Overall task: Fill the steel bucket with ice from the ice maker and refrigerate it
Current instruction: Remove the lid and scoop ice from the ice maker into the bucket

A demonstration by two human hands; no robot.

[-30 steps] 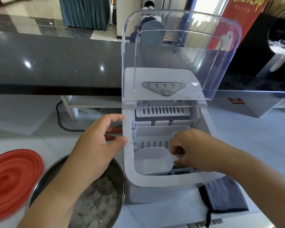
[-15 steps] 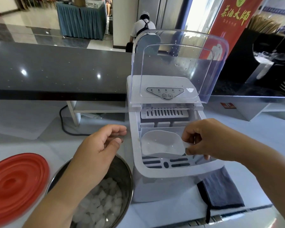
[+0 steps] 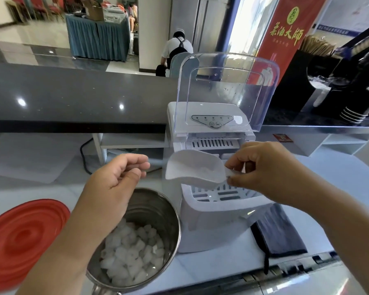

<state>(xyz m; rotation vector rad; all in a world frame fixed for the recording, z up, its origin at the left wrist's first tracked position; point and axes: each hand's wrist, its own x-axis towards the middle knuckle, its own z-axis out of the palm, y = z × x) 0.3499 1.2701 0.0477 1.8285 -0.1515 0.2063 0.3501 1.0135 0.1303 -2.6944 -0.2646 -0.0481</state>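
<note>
The right hand [image 3: 262, 165] is holding a white scoop [image 3: 192, 167] up over the open ice maker [image 3: 211, 226]. Its grip is pinching the scoop's handle between thumb and fingers. The scoop's open end is pointing left, toward the bucket [image 3: 158, 209]. The left hand [image 3: 115, 179] is hovering above the bucket, its grip loosely curled and holding nothing. The bucket is sitting on the bench [image 3: 339, 188], just beside the ice maker on its left, with ice [image 3: 130, 252] lying in its bottom. The clear lid [image 3: 226, 86] is standing up. A red lid [image 3: 24, 241] is lying left of the bucket. A dark cloth [image 3: 279, 233] is lying right of the ice maker.
</note>
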